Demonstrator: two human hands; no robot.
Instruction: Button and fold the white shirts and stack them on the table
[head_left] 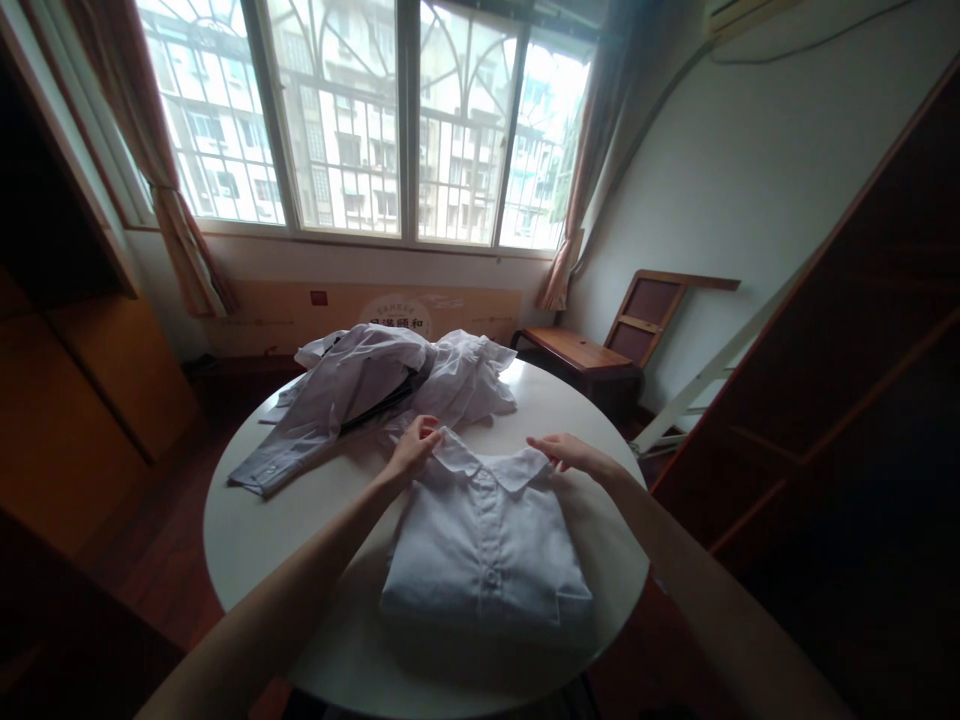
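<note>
A folded white shirt [487, 545] lies buttoned-side up on the round white table [255, 520], collar away from me. My left hand [416, 445] pinches the left tip of the collar with fingers closed. At the collar's right end, my right hand [566, 452] rests with fingers curled over the shoulder edge of the shirt. Both forearms reach in from the bottom of the view.
A heap of unfolded pale shirts [375, 390] covers the far part of the table, one sleeve trailing toward the left edge. Behind stand a wooden chair [600, 345], a large window with curtains, a wooden cabinet [67, 380] at left and dark shelving at right.
</note>
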